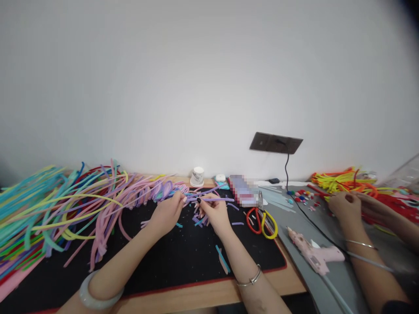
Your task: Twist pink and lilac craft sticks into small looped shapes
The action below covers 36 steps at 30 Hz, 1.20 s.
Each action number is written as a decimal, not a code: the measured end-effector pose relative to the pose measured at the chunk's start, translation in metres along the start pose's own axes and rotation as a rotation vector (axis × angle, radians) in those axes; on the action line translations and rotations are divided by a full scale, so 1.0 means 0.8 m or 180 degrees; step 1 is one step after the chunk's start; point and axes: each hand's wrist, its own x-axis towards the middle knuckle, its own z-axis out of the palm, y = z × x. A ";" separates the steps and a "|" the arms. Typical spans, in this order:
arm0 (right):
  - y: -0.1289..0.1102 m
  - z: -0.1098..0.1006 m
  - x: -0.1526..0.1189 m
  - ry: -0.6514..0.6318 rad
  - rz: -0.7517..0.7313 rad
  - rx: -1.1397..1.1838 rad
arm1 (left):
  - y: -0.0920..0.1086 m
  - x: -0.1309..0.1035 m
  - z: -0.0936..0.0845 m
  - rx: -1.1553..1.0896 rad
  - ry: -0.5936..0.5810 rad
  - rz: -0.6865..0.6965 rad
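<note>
My left hand [169, 213] is closed in a pinch above the black mat [183, 261]. Close to its right, my right hand [215, 214] is closed too, thumb and fingers together. A purple pipe cleaner [225, 199] runs between the two hands and sticks out past the right one. Which other stems they pinch is partly hidden by the fingers. Beneath the hands lie short cut pieces of purple and blue pipe cleaner [200, 221]. A bundle of looped pink and purple pipe cleaners [144, 189] stretches behind my left hand.
Many long pastel pipe cleaners [42, 192] spread over the left side. Scissors [262, 223] with red and yellow handles and a pink glue gun [314, 253] lie at right. A paper cup [197, 175] stands by the wall. A co-worker's hands [347, 205] work at far right.
</note>
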 end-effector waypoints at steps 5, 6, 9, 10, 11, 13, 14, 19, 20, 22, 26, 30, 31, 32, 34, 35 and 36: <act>-0.007 -0.004 -0.001 -0.0060 -0.0962 -0.0986 | 0.000 -0.003 0.000 0.0179 -0.0240 0.0285; -0.006 -0.005 0.000 -0.0135 -0.1112 -0.1161 | 0.000 -0.003 0.000 0.0181 -0.0255 0.0327; -0.001 -0.007 0.001 -0.0370 -0.1307 -0.1510 | 0.000 -0.003 0.001 0.0138 -0.0276 0.0416; 0.002 -0.007 0.001 -0.0425 -0.1331 -0.1589 | 0.000 -0.003 0.002 0.0123 -0.0293 0.0448; 0.004 -0.007 0.002 -0.0458 -0.1348 -0.1658 | 0.000 -0.003 0.002 0.0114 -0.0317 0.0480; 0.008 -0.007 0.002 -0.0468 -0.1349 -0.1747 | -0.001 -0.002 0.004 0.0110 -0.0361 0.0529; 0.009 -0.007 0.003 -0.0459 -0.1338 -0.1751 | -0.001 -0.002 0.004 0.0116 -0.0374 0.0541; 0.012 -0.009 0.005 -0.0326 -0.1188 -0.1770 | -0.001 -0.004 0.005 0.0119 -0.0394 0.0634; 0.012 -0.009 0.005 -0.0288 -0.1107 -0.1806 | -0.001 -0.004 0.005 0.0130 -0.0402 0.0650; 0.013 -0.010 0.006 -0.0238 -0.0911 -0.1823 | -0.001 -0.005 0.005 0.0181 -0.0396 0.0654; 0.013 -0.010 0.007 -0.0259 -0.0581 -0.1694 | 0.002 -0.005 0.003 0.0386 -0.0324 0.0681; 0.013 -0.008 0.007 -0.0346 -0.0310 -0.1474 | 0.007 -0.005 -0.001 0.0488 -0.0307 0.0719; 0.012 -0.008 0.007 -0.0382 -0.0257 -0.1372 | 0.007 -0.005 -0.001 0.0481 -0.0299 0.0742; 0.011 -0.007 0.007 -0.0419 -0.0205 -0.1262 | 0.008 -0.005 -0.001 0.0467 -0.0294 0.0778; 0.010 -0.005 0.006 -0.0460 -0.0099 -0.1055 | 0.008 -0.006 -0.001 0.0444 -0.0279 0.0873; 0.009 -0.004 0.005 -0.0448 -0.0053 -0.0965 | 0.008 -0.006 0.000 0.0454 -0.0276 0.0913; 0.008 -0.003 0.005 -0.0421 -0.0008 -0.0875 | 0.007 -0.007 0.002 0.0486 -0.0272 0.0931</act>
